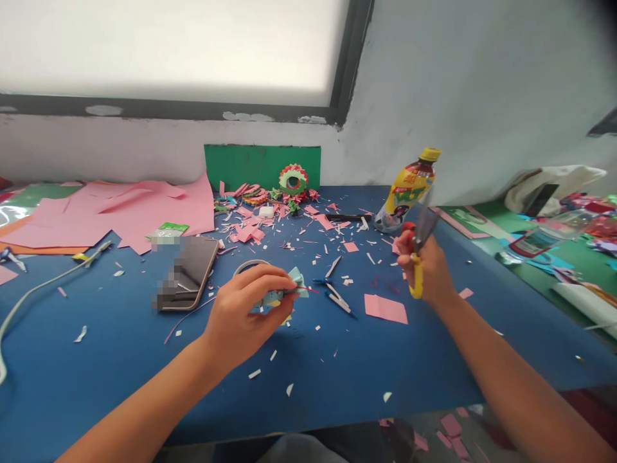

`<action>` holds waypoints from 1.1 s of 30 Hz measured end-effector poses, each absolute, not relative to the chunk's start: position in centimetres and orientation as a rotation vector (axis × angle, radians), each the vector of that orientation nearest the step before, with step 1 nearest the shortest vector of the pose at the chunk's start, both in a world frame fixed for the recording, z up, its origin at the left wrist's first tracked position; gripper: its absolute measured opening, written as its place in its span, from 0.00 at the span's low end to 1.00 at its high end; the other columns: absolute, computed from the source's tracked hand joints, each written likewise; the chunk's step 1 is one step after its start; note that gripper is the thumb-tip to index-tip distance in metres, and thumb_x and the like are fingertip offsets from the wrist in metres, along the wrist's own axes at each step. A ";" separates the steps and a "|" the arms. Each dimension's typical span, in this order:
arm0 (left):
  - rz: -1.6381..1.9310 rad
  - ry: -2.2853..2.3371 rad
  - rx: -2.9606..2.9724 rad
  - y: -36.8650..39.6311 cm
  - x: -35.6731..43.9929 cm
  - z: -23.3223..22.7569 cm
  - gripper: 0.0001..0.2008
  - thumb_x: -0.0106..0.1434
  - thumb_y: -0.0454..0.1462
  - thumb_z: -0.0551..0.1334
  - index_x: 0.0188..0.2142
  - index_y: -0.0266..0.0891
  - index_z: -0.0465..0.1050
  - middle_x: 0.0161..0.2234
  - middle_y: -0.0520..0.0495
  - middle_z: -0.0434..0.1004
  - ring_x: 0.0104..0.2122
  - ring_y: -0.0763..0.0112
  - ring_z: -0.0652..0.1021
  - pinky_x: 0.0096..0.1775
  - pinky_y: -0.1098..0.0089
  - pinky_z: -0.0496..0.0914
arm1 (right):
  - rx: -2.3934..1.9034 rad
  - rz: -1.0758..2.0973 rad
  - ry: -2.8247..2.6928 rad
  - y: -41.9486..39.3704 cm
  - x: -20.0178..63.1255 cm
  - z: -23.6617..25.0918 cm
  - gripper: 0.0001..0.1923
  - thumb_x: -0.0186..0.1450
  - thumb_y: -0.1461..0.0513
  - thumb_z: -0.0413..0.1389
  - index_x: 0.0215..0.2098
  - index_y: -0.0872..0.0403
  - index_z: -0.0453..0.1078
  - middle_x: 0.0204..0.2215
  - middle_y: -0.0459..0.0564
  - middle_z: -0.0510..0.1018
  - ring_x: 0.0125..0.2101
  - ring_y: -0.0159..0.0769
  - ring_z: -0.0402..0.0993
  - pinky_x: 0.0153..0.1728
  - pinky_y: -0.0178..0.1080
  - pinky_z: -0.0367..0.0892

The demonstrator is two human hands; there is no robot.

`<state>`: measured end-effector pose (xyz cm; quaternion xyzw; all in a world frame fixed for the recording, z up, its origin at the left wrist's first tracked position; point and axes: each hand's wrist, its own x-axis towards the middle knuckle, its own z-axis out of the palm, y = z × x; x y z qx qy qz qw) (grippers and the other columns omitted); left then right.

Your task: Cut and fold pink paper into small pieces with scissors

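Note:
My left hand [245, 308] pinches a small light-blue folded paper piece [299, 281] between thumb and fingertips. A thin red thread [309, 291] sticks out of it to the right. My fingers partly hide the paper, and a roll of tape [250, 265] shows behind them. Held up on the right, a pair of scissors [420, 257] with red and yellow handles is in my right hand [427, 270], blades pointing upward and slightly blurred. Between the hands lie a blue-handled compass [332, 289] and a pink paper square [385, 309].
Pink paper sheets [96, 215] cover the back left. A phone [195, 273] and a white cable [53, 283] lie left. A yellow-capped bottle [409, 190] stands back right, near a black pen [347, 218]. Behind, a green board [241, 167] leans on the wall; paper scraps are scattered around.

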<state>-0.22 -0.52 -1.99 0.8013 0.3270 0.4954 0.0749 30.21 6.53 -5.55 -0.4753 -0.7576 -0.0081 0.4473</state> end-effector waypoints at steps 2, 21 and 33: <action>1.466 0.960 2.374 -0.5 -0.2 -2.0 0.06 0.55 0.29 0.63 0.33 0.38 0.71 0.31 0.48 0.75 0.31 0.75 0.76 0.35 0.75 0.71 | -1.198 -0.132 -1.913 6.2 30.4 -5.4 0.23 0.53 0.42 0.54 0.27 0.50 0.56 0.20 0.44 0.62 0.19 0.33 0.59 0.20 0.37 0.58; 1.269 0.779 2.350 -0.6 0.0 -1.7 0.04 0.55 0.29 0.63 0.30 0.38 0.73 0.31 0.45 0.77 0.30 0.72 0.77 0.33 0.74 0.73 | -0.826 -0.589 -2.291 4.8 27.6 -5.0 0.09 0.62 0.55 0.49 0.28 0.52 0.59 0.22 0.50 0.72 0.23 0.36 0.68 0.24 0.37 0.63; 1.269 0.791 2.406 -0.7 0.0 -1.7 0.05 0.55 0.29 0.63 0.31 0.38 0.73 0.31 0.45 0.78 0.30 0.71 0.77 0.33 0.72 0.73 | -0.900 -0.525 -2.334 4.9 27.7 -5.4 0.12 0.61 0.53 0.50 0.26 0.52 0.61 0.19 0.49 0.72 0.21 0.35 0.69 0.23 0.36 0.62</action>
